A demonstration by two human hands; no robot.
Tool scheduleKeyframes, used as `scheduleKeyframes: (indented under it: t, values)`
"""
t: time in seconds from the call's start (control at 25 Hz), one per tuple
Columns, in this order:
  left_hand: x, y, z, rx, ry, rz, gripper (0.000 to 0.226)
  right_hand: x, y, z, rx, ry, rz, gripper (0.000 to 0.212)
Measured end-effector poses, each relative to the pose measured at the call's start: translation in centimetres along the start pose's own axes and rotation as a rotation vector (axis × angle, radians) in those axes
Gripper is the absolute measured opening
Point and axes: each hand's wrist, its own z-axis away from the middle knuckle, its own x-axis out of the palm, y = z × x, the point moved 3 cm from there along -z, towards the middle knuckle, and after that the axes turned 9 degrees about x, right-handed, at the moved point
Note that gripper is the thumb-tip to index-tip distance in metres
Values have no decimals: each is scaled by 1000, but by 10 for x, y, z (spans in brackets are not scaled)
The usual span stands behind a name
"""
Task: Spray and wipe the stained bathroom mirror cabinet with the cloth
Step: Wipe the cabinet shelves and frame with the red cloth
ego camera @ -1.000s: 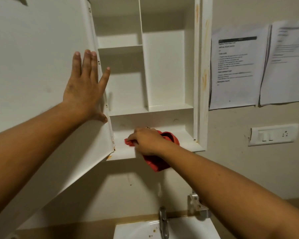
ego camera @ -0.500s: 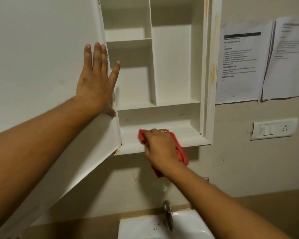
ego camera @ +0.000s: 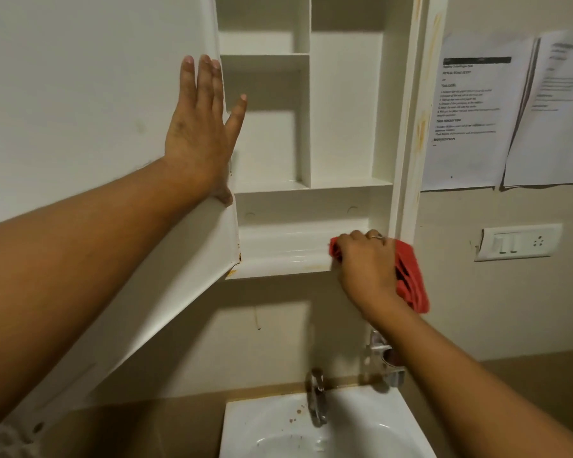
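Note:
The white mirror cabinet (ego camera: 344, 110) hangs open on the wall, its shelves bare. Orange-brown stains run down its right frame (ego camera: 422, 127) and mark the door's lower corner. My left hand (ego camera: 201, 130) lies flat, fingers spread, against the inside of the open door (ego camera: 80, 110). My right hand (ego camera: 366, 266) grips a red cloth (ego camera: 411, 279) and presses it on the right end of the bottom shelf (ego camera: 285, 249). Part of the cloth hangs down below the shelf's edge. No spray bottle is in view.
A white sink (ego camera: 311, 431) with brown specks and a chrome tap (ego camera: 316, 398) sits below. A metal wall fitting (ego camera: 382, 355) is under my right forearm. Two printed sheets (ego camera: 470, 110) and a switch plate (ego camera: 520, 241) are on the wall at right.
My right hand has slid the red cloth rightward along the bottom shelf, from its left-middle to its right end. My left hand stays flat on the door.

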Motion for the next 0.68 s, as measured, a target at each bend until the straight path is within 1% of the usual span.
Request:
scheduleKeyframes:
  t: [0.12,0.2,0.24,0.32,0.36,0.44,0.48,0.52,0.56,0.6,0.68]
  values:
    - [1,-1,1,0,6,-9,162,4,-113,29,-187,-74,-114,30]
    - [1,-3,3,1,18,-11,161,6,-150,41,-265,-69,-197,29]
    - [1,-4,4,0,18,-9,161,3,-148,39,-314,-57,-214,30]
    - [1,-4,4,6,26,-4,162,4,-110,36,-366,0,-167,41]
    - [1,-4,3,9,30,-4,162,7,-80,32,-329,6,-130,48]
    - [2,-4,3,18,22,-4,162,10,-18,20,-181,3,-24,57]
    - [2,-3,2,18,21,-9,162,10,5,16,-110,0,28,58]
    - [2,-3,1,16,18,-10,162,10,18,14,-44,-1,55,53]
    - [2,-2,1,14,12,-5,162,9,14,13,-1,9,61,45]
    - [2,-2,0,14,8,0,162,7,-7,14,-4,24,34,39]
    - [2,-1,0,8,5,-3,162,4,-77,25,-124,-7,-69,36]
